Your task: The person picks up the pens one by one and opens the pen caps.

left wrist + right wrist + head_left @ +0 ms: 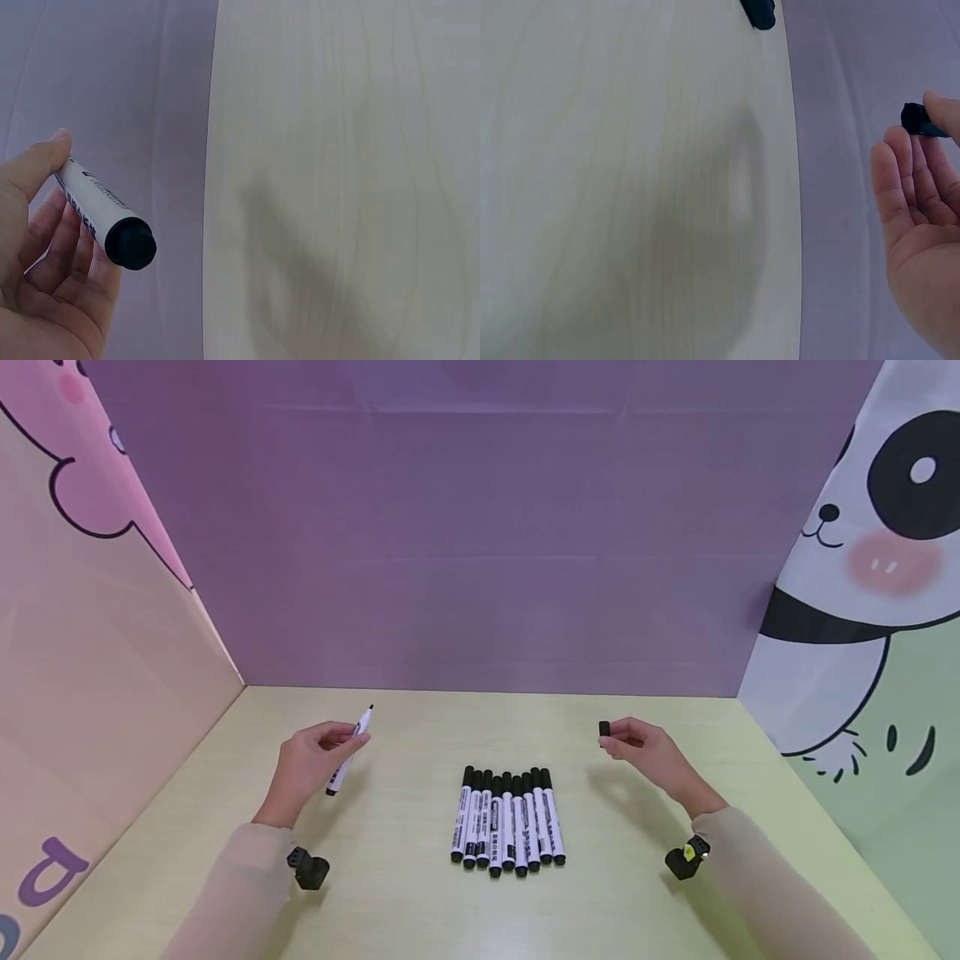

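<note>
An uncapped white marker (pixel 342 774) is pinched between thumb and fingers of my left hand (pixel 317 758), held above the table with its dark tip pointing up and away. In the left wrist view the black end of that marker (pixel 97 202) faces the camera. My right hand (pixel 651 755) pinches a small black cap (pixel 604 728) between thumb and fingertips; the right wrist view shows the cap (pixel 913 120) too. Between the hands, a row of several capped markers (pixel 507 820) with white barrels and black caps lies side by side on the table.
The pale wooden table (pixel 420 910) runs back to a purple wall panel (pixel 487 527). Side panels with cartoon prints stand at left (pixel 112 652) and right (pixel 900 710). Small black cameras sit on the left wrist (pixel 308 869) and right wrist (pixel 686 858).
</note>
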Demonstrator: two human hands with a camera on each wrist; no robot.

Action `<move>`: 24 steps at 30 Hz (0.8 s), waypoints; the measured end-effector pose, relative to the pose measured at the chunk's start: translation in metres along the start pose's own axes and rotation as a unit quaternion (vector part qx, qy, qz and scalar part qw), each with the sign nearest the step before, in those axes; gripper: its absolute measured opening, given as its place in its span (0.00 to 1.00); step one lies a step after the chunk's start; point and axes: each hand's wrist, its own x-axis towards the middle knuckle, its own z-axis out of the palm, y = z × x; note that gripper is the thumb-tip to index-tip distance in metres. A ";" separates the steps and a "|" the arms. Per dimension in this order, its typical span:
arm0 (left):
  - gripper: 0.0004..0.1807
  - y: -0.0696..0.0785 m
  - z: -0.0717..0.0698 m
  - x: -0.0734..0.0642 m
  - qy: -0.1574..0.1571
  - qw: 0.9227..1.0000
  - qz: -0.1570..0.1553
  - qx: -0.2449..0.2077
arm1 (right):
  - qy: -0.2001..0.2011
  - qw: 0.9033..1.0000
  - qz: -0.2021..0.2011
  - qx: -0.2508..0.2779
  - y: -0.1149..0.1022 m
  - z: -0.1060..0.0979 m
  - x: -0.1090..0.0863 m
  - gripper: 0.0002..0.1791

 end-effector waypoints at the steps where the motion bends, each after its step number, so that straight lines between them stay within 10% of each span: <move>1: 0.25 -0.003 -0.002 0.000 0.000 1.000 0.000 0.003 | 0.002 1.000 0.000 -0.002 0.002 -0.002 -0.001 0.23; 24: 0.32 -0.047 -0.033 0.000 -0.005 0.998 -0.034 0.057 | 0.011 0.998 0.040 -0.056 0.022 -0.043 -0.009 0.24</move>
